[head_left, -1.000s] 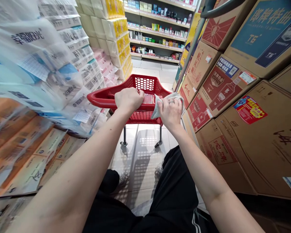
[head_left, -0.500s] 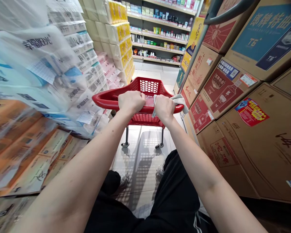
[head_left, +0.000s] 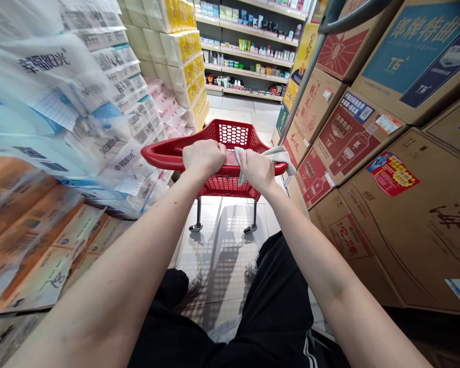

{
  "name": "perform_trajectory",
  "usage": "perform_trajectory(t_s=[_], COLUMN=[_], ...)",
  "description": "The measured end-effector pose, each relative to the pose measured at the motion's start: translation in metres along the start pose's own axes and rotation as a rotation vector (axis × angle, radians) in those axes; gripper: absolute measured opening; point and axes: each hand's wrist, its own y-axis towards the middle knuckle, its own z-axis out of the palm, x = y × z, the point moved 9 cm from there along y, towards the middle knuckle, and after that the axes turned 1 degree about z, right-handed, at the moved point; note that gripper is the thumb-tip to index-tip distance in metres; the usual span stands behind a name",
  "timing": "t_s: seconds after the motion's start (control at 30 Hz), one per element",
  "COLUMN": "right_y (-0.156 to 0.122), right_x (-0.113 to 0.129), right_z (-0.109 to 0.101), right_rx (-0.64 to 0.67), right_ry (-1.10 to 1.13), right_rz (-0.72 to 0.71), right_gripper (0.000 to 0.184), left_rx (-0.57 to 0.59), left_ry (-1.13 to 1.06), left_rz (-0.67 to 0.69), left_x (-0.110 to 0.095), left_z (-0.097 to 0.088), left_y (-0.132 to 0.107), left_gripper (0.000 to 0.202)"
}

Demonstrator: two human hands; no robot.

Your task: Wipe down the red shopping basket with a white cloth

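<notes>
A red shopping cart (head_left: pixel 161 156) stands in front of me on the tiled floor, its mesh basket beyond the handle and two casters showing below. My left hand (head_left: pixel 204 156) is closed round the left part of the handle. Farther right, my right hand (head_left: pixel 257 168) presses a pale grey cloth (head_left: pixel 282 153) against the handle with its fingers closed. One end of the cloth hangs between my hands, and another lies over the right end of the handle. My fingertips are hidden behind the bar.
Wrapped tissue packs (head_left: pixel 95 102) are piled high close on the left, with yellow packs (head_left: pixel 184 56) behind. Stacked cardboard boxes (head_left: pixel 387 204) line the right side, and a grey curved bar (head_left: pixel 352 20) juts out above. Shelves of small goods (head_left: pixel 249 48) stand across the far end.
My right hand has slid slightly left along the handle with the cloth. My left hand keeps its grip. The whole view has shifted a little.
</notes>
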Motion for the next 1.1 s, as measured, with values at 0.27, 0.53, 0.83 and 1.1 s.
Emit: perform_trajectory(t_s=[0.27,0.53,0.83,1.1], right_y=[0.0,-0.053,-0.054,-0.014], right_x=[0.003,0.008,0.001,0.001], right_z=[-0.001,0.0,-0.011,-0.001], right_rx=[-0.075,-0.347,-0.387,-0.114], right_ry=[-0.013,0.108,0.1,-0.126], right_rz=[0.055,-0.233,-0.135,0.033], right_gripper=[0.057,0.044,0.05,0.063], left_rx=[0.005,-0.002,-0.008,-0.026], left_ry=[-0.015,-0.053,-0.09,-0.117], left_rz=[-0.02,-0.03,-0.002,0.082], left_x=[0.0,0.005,-0.001,-0.001], left_z=[-0.002,-0.002,-0.003,-0.002], left_y=[-0.004,-0.003,-0.009,-0.012], left_gripper=[0.055,0.056,0.053,0.053])
